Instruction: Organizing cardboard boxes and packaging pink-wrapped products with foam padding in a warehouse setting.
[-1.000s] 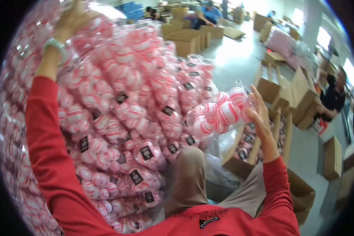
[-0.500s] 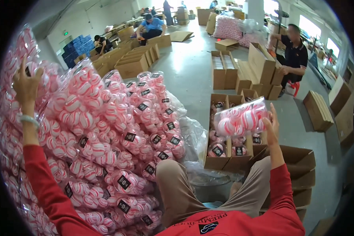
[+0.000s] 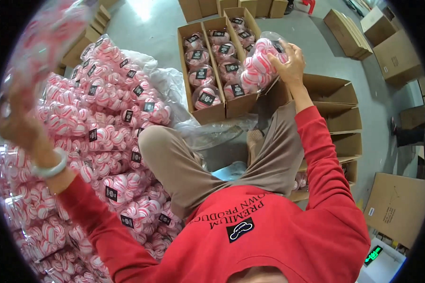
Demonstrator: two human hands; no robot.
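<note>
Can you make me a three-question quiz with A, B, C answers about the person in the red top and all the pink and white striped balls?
1. Where is the right hand?
A. On the grey floor
B. Above the open brown cardboard boxes
C. Resting on the knee

2. What colours are the balls in the clear plastic bag of striped balls?
A. Blue and yellow
B. Green and black
C. Pink and white

3. What is the left hand doing?
A. Holding up a blurred clear bag of balls
B. Lying flat on the floor
C. Folding a box

Answers: 1 B, the hand is over the packed boxes. 2 C, the stripes are pink and white. 3 A, it is raised, gripping a bag over the big heap of bagged balls.
</note>
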